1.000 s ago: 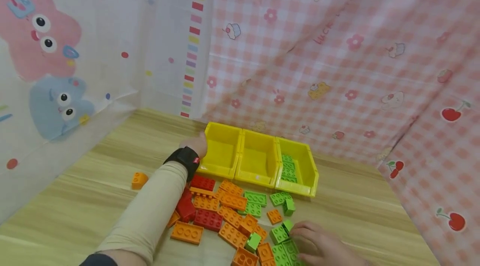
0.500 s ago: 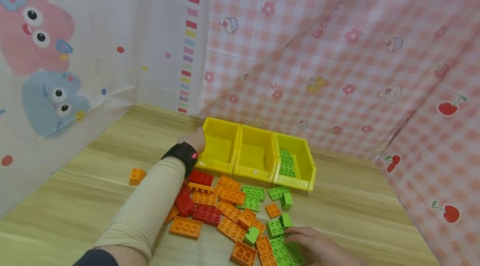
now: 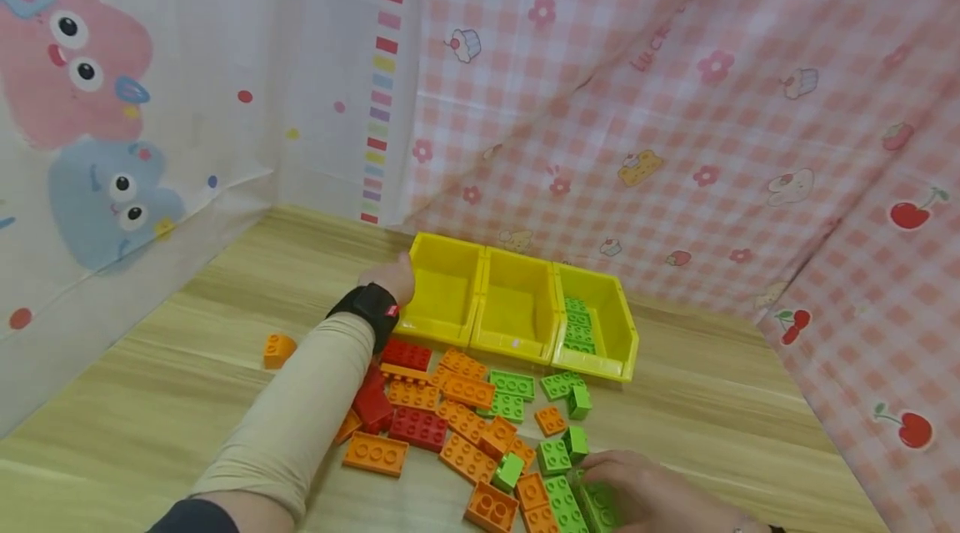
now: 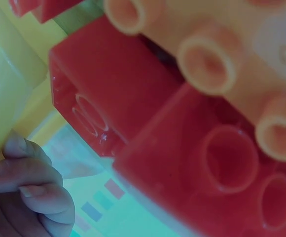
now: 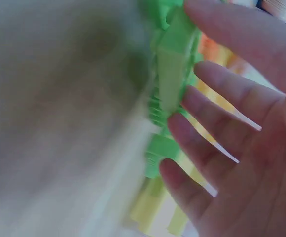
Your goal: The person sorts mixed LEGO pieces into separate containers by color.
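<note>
Sorting step, judged: green bricks [image 3: 564, 500] being gathered for the right-hand bin [image 3: 609, 334], which already holds green ones. Right hand [image 3: 652, 495] lies on that green cluster at the worktop's [image 3: 187, 399] near edge, fingers spread, nothing clamped. Left hand [image 3: 390, 276] rests at the left bin's [image 3: 420, 312] outer wall; grip: cannot tell. Next move calls for pinching one green brick. Curtain [image 3: 675, 99] lettering unreadable.
</note>
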Action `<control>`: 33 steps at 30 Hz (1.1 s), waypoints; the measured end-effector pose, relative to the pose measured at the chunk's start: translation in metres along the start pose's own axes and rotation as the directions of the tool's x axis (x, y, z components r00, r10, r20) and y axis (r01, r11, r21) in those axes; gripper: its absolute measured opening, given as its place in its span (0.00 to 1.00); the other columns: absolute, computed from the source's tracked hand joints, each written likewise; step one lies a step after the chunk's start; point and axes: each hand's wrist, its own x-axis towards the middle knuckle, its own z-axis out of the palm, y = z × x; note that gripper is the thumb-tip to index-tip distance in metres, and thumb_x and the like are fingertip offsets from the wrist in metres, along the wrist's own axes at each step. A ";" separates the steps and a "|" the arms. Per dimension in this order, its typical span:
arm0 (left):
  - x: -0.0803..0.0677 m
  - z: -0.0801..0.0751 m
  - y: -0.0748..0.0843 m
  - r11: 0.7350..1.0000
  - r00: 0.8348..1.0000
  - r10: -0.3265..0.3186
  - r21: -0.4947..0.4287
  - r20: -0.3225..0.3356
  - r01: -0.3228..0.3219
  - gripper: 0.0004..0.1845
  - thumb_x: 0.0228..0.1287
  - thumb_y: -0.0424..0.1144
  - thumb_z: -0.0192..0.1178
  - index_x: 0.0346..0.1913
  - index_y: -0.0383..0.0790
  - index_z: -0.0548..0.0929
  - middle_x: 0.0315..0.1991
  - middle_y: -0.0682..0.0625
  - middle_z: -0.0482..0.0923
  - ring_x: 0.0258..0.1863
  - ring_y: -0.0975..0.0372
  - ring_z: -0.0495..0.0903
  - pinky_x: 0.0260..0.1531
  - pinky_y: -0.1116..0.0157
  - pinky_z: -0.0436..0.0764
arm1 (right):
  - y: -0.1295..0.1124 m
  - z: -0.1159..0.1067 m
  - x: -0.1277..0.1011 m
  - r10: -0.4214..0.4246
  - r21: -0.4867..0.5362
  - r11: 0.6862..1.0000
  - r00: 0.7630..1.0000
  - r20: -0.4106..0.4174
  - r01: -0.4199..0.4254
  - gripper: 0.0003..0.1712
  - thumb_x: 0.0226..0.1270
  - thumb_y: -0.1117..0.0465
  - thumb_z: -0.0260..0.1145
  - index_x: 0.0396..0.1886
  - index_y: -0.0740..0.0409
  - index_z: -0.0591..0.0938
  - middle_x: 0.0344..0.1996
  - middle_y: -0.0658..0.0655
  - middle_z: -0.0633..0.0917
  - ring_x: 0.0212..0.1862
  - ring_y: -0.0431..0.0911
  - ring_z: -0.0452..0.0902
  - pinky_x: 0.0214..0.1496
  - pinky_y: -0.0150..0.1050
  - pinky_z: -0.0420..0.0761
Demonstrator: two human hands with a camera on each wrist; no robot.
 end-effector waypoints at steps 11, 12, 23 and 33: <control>-0.001 -0.003 -0.001 0.999 1.000 0.014 0.034 -0.028 -0.013 0.27 0.71 0.35 0.41 0.70 0.30 0.53 0.47 0.33 0.78 0.44 0.43 0.78 0.42 0.45 0.75 | 0.024 -0.052 0.038 0.136 -0.104 0.972 0.867 -0.479 -0.210 0.21 0.52 0.62 0.72 0.45 0.60 0.74 0.56 0.67 0.73 0.57 0.63 0.68 0.53 0.55 0.71; -0.002 -0.003 -0.002 0.999 0.999 0.018 0.035 -0.031 -0.016 0.27 0.71 0.35 0.40 0.70 0.30 0.53 0.47 0.33 0.78 0.44 0.44 0.78 0.42 0.45 0.75 | 0.031 -0.055 0.045 0.137 -0.134 0.963 0.853 -0.504 -0.234 0.20 0.52 0.64 0.73 0.43 0.61 0.75 0.55 0.68 0.72 0.57 0.64 0.68 0.53 0.56 0.71; -0.014 0.001 0.004 0.999 0.999 0.031 0.030 -0.010 -0.030 0.26 0.72 0.35 0.40 0.69 0.30 0.54 0.46 0.33 0.78 0.44 0.45 0.79 0.42 0.48 0.76 | 0.085 -0.065 0.087 0.114 -0.433 0.822 0.852 -0.511 -0.370 0.18 0.45 0.58 0.76 0.33 0.59 0.79 0.46 0.66 0.78 0.51 0.63 0.71 0.53 0.59 0.66; 0.000 0.003 -0.001 1.000 1.000 0.003 0.003 -0.017 -0.003 0.27 0.72 0.37 0.40 0.70 0.32 0.53 0.48 0.35 0.78 0.45 0.45 0.78 0.43 0.46 0.75 | 0.097 -0.085 0.105 0.226 -0.507 0.774 0.914 -0.336 -0.378 0.12 0.43 0.59 0.77 0.24 0.49 0.79 0.45 0.59 0.81 0.59 0.65 0.65 0.56 0.74 0.47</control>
